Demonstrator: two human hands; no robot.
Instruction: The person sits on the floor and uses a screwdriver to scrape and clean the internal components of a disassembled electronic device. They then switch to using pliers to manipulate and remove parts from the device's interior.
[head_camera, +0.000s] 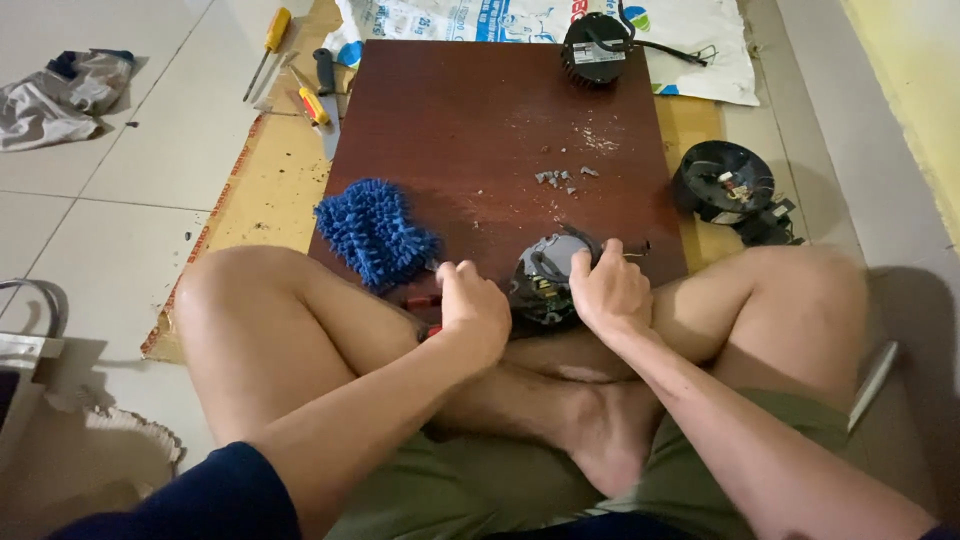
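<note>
A person sits cross-legged at a brown board, the right hand curled over a round grey motor unit at its near edge, the left hand, just beside it, fisted around a red-handled tool.

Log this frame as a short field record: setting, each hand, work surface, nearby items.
setting: person sitting cross-legged on a tiled floor
left hand: closed on a red-handled tool
right hand: gripping a round grey unit with wiring exposed
work surface: dark brown board, small grey bits scattered on it
nearby: blue fuzzy mitt, two black round units, yellow screwdriver
</note>
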